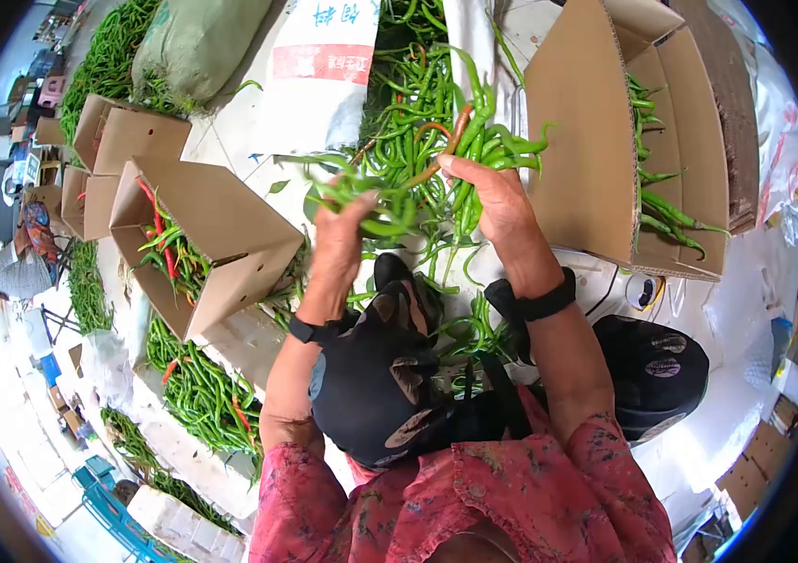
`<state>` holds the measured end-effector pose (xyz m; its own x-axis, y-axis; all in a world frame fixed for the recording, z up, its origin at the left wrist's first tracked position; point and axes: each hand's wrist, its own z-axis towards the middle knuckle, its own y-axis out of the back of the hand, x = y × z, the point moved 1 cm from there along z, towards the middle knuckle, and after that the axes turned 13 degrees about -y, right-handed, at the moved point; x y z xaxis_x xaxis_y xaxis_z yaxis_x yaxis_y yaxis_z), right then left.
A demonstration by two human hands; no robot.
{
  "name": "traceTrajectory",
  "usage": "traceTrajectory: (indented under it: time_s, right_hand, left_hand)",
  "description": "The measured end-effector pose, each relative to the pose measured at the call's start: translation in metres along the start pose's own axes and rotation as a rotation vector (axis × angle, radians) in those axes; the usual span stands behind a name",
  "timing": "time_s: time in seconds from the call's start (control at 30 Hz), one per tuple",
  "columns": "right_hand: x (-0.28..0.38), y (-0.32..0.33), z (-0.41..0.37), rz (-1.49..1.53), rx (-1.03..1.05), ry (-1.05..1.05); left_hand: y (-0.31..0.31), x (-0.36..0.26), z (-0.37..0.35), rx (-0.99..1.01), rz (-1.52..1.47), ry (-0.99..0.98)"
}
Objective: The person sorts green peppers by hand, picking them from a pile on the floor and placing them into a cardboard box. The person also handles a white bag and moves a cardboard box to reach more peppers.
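Note:
My left hand (342, 225) is closed around a few long green chili peppers (389, 218), partly smeared by motion. In my right hand (497, 202) is a bunch of green chili peppers (483, 122), their tips fanning out above the fingers. A brownish-red chili pepper (458, 131) lies along that bunch, close to my right thumb. Beneath both hands spreads a pile of green chili peppers (403, 122) with a few red ones mixed in. My palms and most of the gripping fingers are hidden.
To the right stands an open cardboard box (577, 141) with green chilies inside. On the left, another cardboard box (220, 202) holds red and green ones. A white printed sack (319, 84) lies ahead, near a full pale-green sack (197, 47). Another person (19, 267) sits far left.

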<state>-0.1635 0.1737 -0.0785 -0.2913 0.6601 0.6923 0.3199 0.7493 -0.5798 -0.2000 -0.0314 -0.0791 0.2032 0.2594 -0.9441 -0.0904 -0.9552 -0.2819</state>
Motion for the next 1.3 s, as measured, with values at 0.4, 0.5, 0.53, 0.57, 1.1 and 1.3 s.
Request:
traceTrajectory:
  time_s: [0.4,0.5,0.53,0.57,1.1,1.3]
  right_hand:
    - [-0.002,-0.023,-0.020,-0.017,-0.110,0.108]
    - [-0.008,-0.022,-0.026,0.061,-0.127,0.152]
    - [-0.007,-0.021,-0.027,0.059,-0.127,0.151]
    - [-0.005,-0.019,-0.027,0.086,-0.133,0.124]
    - [-0.002,-0.041,-0.038,-0.391,-0.176,0.351]
    - [-0.005,-0.055,-0.045,-0.473,-0.157,0.387]
  left_hand:
    - [-0.018,-0.022,-0.028,0.076,-0.032,0.007]
    - [-0.005,-0.016,-0.021,0.031,-0.247,-0.010]
    - [-0.001,-0.012,-0.021,0.029,-0.248,-0.009]
    - [0.002,-0.011,-0.021,0.012,-0.296,0.043]
    - [0.004,-0.003,-0.027,0.006,-0.508,0.045]
    - [-0.006,-0.009,-0.029,0.089,-0.235,0.063]
